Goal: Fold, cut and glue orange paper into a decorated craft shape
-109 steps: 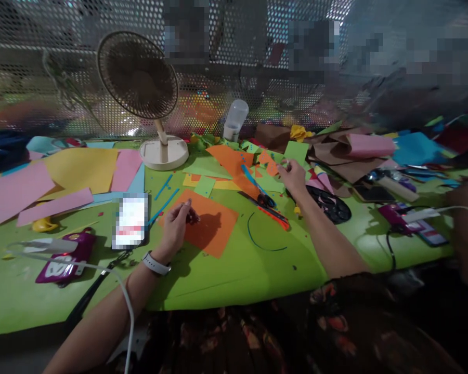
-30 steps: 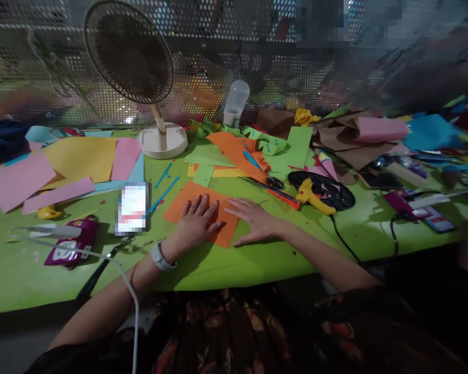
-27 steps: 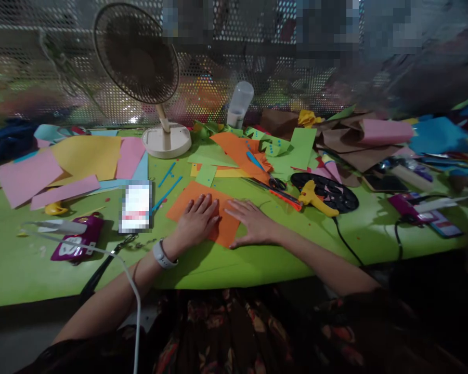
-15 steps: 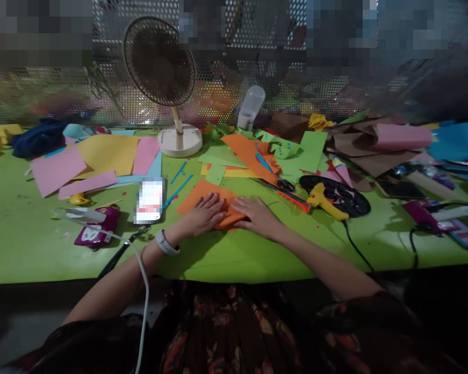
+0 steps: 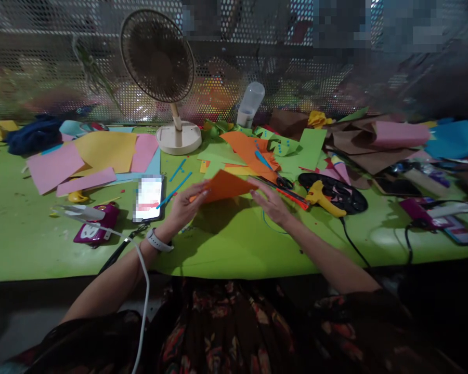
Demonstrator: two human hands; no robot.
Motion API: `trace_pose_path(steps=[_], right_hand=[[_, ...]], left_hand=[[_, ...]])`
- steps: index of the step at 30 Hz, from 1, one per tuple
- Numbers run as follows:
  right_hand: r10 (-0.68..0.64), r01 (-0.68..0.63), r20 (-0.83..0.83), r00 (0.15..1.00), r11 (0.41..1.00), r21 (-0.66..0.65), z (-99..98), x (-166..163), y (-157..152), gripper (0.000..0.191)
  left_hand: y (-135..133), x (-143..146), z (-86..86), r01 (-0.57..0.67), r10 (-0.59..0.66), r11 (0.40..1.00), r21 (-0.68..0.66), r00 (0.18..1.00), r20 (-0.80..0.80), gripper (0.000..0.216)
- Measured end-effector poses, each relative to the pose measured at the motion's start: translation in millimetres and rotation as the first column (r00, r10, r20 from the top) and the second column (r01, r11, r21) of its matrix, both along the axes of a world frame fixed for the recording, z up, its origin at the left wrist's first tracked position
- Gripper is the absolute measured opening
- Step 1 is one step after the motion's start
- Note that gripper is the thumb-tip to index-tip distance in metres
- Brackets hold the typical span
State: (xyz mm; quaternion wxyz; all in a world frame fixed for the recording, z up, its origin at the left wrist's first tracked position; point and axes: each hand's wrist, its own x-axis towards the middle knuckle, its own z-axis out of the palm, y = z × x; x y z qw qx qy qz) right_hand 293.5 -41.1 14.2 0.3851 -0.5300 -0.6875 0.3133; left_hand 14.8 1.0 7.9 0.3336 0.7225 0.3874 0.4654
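both hands are up off the green worktop (image 5: 234, 249) with the orange sheet (image 5: 226, 186) held between them, out in front of the fan (image 5: 158, 57) and a little to its right. left hand (image 5: 183, 208) has fingers curled onto the sheet's left edge, watch on the wrist. right hand (image 5: 271, 203) pinches the right corner, fingers only lightly bent. the sheet hangs tilted, clear of the worktop, shadow underneath. phone (image 5: 148, 197) lies just in front of the fan, yellow glue gun (image 5: 323, 196) well off to the fan's right.
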Motion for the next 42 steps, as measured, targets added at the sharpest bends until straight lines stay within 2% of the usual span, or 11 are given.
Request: trace_pose_path(steps=[4,8,11,13,16,21,24,28,31,39,42], right_hand=[[-0.218,0.240,-0.104,0.970,0.921,0.305,3.0,0,8,0.068],[-0.201,0.210,-0.062,0.978,0.928,0.308,1.3,-1,10,0.062],[-0.191,0.189,-0.026,0.981,0.924,0.333,-0.8,1,6,0.073],[-0.211,0.174,0.054,0.976,0.905,0.387,-1.8,3,3,0.090],[-0.201,0.065,0.272,0.941,0.896,0.439,-3.2,7,-4,0.093],[0.209,-0.404,0.562,0.800,0.881,0.247,-13.5,11,-12,0.033],[0.328,-0.490,0.519,0.790,0.845,0.212,-24.8,10,-13,0.023],[0.332,-0.458,0.443,0.833,0.862,0.216,-32.2,4,-15,0.024],[0.308,-0.389,0.376,0.874,0.907,0.161,-30.4,-2,-15,0.025],[0.072,-0.088,0.286,0.955,0.995,0.045,-23.3,-16,-7,0.022],[-0.012,-0.056,0.380,0.925,0.984,0.167,-19.5,-20,-9,0.030]], left_hand=[[15,-3,33.7,-0.354,0.264,0.897,0.265,0.909,0.323,0.022],[19,-7,47.7,-0.161,0.146,0.967,0.196,0.985,0.088,0.021],[11,-10,46.7,-0.250,0.260,0.842,0.478,0.965,0.048,0.017],[3,-12,41.4,0.011,0.111,0.840,0.542,0.975,-0.192,0.019],[-8,-14,23.7,0.382,-0.182,0.836,0.394,0.870,-0.458,0.028],[-15,-20,-4.3,0.516,-0.384,0.846,0.133,0.764,-0.519,0.036],[-21,-20,-3.1,0.515,-0.427,0.857,0.022,0.733,-0.529,0.034],[-28,-17,0.0,0.457,-0.393,0.889,-0.004,0.761,-0.517,0.021],[-28,-14,-5.8,0.319,-0.237,0.944,0.078,0.826,-0.512,0.025],[-18,-12,-11.4,0.134,-0.115,0.991,-0.001,0.845,-0.522,0.030],[-13,-9,-11.0,0.106,-0.113,0.993,-0.044,0.831,-0.545,0.032]])
